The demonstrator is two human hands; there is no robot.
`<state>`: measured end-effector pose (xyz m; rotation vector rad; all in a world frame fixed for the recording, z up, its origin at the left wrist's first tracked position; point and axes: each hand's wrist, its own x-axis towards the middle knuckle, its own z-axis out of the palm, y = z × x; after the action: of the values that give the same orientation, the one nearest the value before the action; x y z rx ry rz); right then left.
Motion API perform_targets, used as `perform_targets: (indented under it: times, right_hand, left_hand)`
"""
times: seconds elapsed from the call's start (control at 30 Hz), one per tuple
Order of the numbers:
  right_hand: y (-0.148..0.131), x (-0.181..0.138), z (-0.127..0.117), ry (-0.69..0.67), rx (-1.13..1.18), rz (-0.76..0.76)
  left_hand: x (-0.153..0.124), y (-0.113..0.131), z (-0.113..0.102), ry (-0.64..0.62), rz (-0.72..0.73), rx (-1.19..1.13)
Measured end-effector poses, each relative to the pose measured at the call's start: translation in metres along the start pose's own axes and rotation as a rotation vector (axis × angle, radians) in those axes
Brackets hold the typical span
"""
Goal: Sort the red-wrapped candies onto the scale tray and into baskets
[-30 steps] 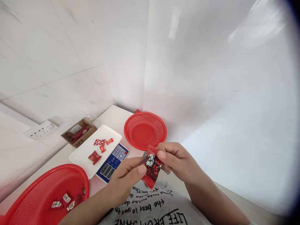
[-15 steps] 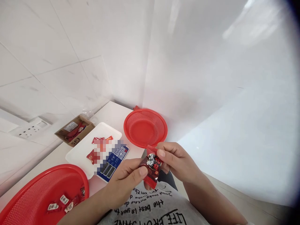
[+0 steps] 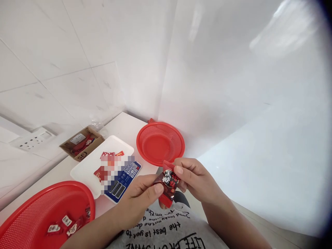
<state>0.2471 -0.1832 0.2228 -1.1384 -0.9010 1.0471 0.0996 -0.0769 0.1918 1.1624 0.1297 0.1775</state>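
Both my hands pinch one red sweet packet (image 3: 167, 185) with a black round label, held in front of my chest. My left hand (image 3: 140, 201) grips its lower left edge between thumb and fingers. My right hand (image 3: 195, 178) grips its top right corner. Just behind the packet an empty small red mesh basket (image 3: 145, 133) sits on the white table. At the lower left, a large red mesh basket (image 3: 28, 214) holds several small wrapped sweets.
A scale with a white tray (image 3: 85, 165) and a blue keypad (image 3: 124, 178) stands between the baskets, with a few red packets on the tray. A cardboard box (image 3: 81, 143) with red items lies by the wall. A wall socket (image 3: 29, 140) is at the left.
My hands and the packet have stayed almost still. The view has shifted slightly, so the table items sit a little lower and to the left.
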Motion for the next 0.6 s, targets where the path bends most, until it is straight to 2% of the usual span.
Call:
perform_targets:
  times: [0.27,0.6]
  right_hand:
    - [0.003,-0.009,0.002,0.008,0.029,-0.009]
    - [0.006,-0.030,0.010,0.098,0.015,0.006]
  left_hand:
    - [0.000,0.002,0.005,-0.045,-0.024,0.036]
    - [-0.004,0.003,0.010,-0.084,-0.045,0.127]
